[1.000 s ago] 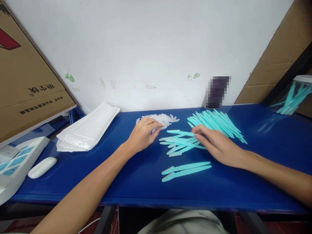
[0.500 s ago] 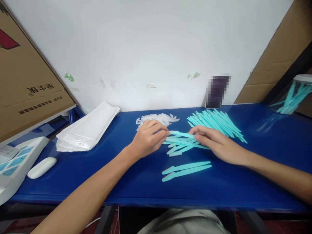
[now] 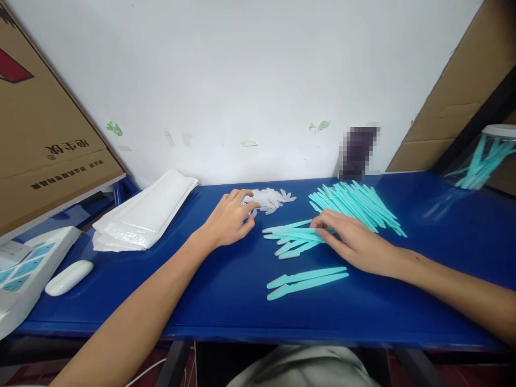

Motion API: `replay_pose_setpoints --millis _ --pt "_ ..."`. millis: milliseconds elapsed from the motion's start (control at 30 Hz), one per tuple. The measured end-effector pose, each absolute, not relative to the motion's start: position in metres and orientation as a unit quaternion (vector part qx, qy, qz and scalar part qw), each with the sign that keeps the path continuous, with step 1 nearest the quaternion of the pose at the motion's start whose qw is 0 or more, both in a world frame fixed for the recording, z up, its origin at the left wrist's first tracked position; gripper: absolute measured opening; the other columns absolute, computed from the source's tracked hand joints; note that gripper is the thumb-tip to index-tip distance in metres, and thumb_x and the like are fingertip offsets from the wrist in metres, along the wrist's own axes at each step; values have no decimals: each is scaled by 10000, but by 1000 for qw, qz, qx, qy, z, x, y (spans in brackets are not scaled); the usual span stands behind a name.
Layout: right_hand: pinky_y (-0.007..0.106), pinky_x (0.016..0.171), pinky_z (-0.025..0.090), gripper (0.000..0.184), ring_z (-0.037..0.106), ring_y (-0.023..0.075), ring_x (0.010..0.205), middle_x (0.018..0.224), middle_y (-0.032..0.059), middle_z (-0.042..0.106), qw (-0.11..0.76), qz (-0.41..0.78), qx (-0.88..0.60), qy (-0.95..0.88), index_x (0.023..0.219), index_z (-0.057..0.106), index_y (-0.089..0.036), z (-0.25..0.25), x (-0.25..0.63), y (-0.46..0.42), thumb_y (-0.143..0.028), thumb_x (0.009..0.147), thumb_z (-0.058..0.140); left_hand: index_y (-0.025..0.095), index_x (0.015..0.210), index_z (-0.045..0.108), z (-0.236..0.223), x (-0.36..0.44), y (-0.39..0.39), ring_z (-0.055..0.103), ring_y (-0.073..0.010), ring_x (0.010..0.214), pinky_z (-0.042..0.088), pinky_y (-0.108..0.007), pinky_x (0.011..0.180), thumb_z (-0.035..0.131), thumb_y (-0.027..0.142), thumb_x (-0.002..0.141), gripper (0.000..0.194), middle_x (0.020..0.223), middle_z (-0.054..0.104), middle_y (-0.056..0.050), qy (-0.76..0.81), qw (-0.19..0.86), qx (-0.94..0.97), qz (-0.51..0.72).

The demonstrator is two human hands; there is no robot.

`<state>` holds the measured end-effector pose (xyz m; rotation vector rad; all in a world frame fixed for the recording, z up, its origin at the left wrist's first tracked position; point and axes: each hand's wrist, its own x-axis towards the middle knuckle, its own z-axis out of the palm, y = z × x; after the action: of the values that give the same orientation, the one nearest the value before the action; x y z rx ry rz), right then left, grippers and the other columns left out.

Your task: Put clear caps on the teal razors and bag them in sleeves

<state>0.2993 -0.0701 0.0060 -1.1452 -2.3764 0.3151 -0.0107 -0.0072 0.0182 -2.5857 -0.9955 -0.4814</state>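
My left hand (image 3: 230,219) reaches to the heap of small translucent white blade caps (image 3: 269,201), its fingers apart at the heap's left side. Whether a fingertip touches a cap is unclear. My right hand (image 3: 350,237) pinches a turquoise eyebrow razor (image 3: 291,233) near its handle end, low over a crossed group of similar razors. The fingers cover part of that group. Closer to me, two more eyebrow razors (image 3: 308,282) lie side by side. Behind my right hand is a large fanned pile of turquoise razors (image 3: 357,200).
White padded mailers (image 3: 147,212) lie at the left on the blue table (image 3: 201,317). In front of them are a white oval object (image 3: 69,277) and a white device (image 3: 36,269). A clear jar of razors (image 3: 486,158) stands far right. Cardboard (image 3: 52,118) borders the left.
My left hand has let go of the razor's blade end and moved left and back to the caps, its fingers spreading. My right hand has lowered the razor onto the crossed group.
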Motion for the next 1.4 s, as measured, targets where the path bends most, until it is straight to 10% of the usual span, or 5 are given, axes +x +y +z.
replay_pose_setpoints --millis 267,500,1067,1400 --pt "385 803 466 273 606 239 944 1077 109 637 183 79 -344 -917 1186 613 -201 14 301 -78 -357 1013 471 197 1106 759 13 -10 -4 530 -320 1076 457 -464 870 514 356 989 315 1157 607 -147 -386 151 -904 -100" --pt "341 707 439 265 594 202 819 976 61 624 61 182 -313 -930 1015 636 -224 29 297 -92 -420 1021 459 176 1102 758 17 -1 -11 585 -277 986 449 -421 850 533 146 933 283 988 708 -107 -368 120 -920 -63" --pt "348 706 413 335 546 233 785 711 25 596 42 200 -375 -904 956 643 -257 25 309 -81 -530 1000 454 177 1103 678 16 3 -16 624 -230 937 488 -352 802 468 199 994 238 1079 664 -99 -337 146 -907 -206" --pt "326 656 445 299 591 187 740 942 72 634 93 178 -337 -920 994 618 -214 25 301 -87 -421 1040 407 188 1117 674 11 6 -15 693 -199 886 518 -319 792 524 236 1009 190 963 757 -64 -276 103 -909 -296"
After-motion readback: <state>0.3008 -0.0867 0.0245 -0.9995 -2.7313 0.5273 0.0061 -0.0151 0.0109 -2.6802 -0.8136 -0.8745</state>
